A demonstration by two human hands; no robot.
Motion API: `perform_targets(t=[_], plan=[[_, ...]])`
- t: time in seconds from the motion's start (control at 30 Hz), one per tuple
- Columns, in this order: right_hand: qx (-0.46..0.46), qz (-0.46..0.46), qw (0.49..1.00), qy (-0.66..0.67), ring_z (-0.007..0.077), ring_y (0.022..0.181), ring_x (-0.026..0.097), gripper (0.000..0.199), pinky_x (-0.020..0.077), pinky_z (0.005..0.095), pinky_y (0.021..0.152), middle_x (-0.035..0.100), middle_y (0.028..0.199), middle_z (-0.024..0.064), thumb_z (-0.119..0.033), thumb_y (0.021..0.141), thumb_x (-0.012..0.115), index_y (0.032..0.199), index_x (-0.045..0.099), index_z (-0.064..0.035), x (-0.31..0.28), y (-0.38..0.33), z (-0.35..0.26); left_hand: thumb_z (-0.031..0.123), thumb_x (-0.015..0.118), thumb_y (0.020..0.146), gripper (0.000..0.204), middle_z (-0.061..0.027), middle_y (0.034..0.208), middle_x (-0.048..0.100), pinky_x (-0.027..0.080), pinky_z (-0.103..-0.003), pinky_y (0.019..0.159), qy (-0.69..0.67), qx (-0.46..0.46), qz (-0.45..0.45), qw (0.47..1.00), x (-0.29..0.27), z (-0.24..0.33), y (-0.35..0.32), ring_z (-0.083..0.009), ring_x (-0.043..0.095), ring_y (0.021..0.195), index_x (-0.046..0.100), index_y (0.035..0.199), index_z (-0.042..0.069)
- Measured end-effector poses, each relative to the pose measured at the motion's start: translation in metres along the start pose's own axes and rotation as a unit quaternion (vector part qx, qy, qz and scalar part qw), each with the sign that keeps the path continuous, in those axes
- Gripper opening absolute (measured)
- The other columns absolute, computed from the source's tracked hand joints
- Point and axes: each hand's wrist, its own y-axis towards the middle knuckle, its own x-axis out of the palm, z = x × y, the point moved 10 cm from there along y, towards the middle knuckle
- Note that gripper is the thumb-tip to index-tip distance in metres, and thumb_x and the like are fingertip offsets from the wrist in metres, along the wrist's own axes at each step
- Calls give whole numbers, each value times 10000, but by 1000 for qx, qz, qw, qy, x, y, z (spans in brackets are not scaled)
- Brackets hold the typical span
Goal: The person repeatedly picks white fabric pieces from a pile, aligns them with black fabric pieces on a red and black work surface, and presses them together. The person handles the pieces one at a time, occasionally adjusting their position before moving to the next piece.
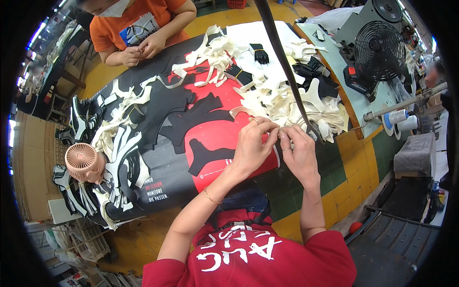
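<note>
The left hand [252, 146] and right hand [300, 150] are meeting at closed, pinching fingertips, any gripped item indiscernible, while cream fabric pieces [279, 106] are lying just beyond.

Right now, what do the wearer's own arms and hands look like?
Hands ungloved. Left hand: gold-toned ring, plus a thin gold-toned bracelet on that arm. Right hand: thin band, no bracelet visible. Sleeves short, plain dark red. No cables or markings visible on either arm.
</note>
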Motion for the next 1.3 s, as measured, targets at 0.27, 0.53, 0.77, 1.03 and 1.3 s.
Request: perform_targets(t=[0.27,0.53,0.77,1.03,1.3], plan=[[7,-4,999,33,391,785,647,133,509,449,700,647,898,194,-66,928,593,978,658,38,2,2,5,30,683,867,156,-182,958,686,526,-403,795,-21,-26,-24,999,1,-8,0,-342,676,885,732,992,-49],[-11,-12,999,46,375,751,659,125,516,430,674,665,861,189,-55,907,615,941,674,51,1,4,4,17,670,870,145,-191,975,680,521,-416,798,-2,-9,-55,998,2,-5,1,-362,666,892,728,983,-52],[-6,-38,998,45,372,757,661,114,517,423,670,665,863,185,-47,910,614,939,678,42,3,3,7,-10,671,857,144,-176,965,680,534,-400,774,37,35,-71,996,3,4,1,-342,671,875,718,987,-51],[-1,-95,995,41,401,829,634,137,506,447,720,632,913,191,-69,954,584,1005,641,44,12,4,10,-10,643,871,132,-200,965,666,530,-424,786,13,26,-98,995,2,2,4,-366,659,869,702,972,-72],[-8,-90,996,30,406,838,623,139,498,453,725,617,909,195,-75,968,569,1003,628,45,13,6,10,-19,649,862,150,-196,960,673,527,-417,788,8,32,-88,996,-1,2,5,-359,659,871,718,986,-67]])
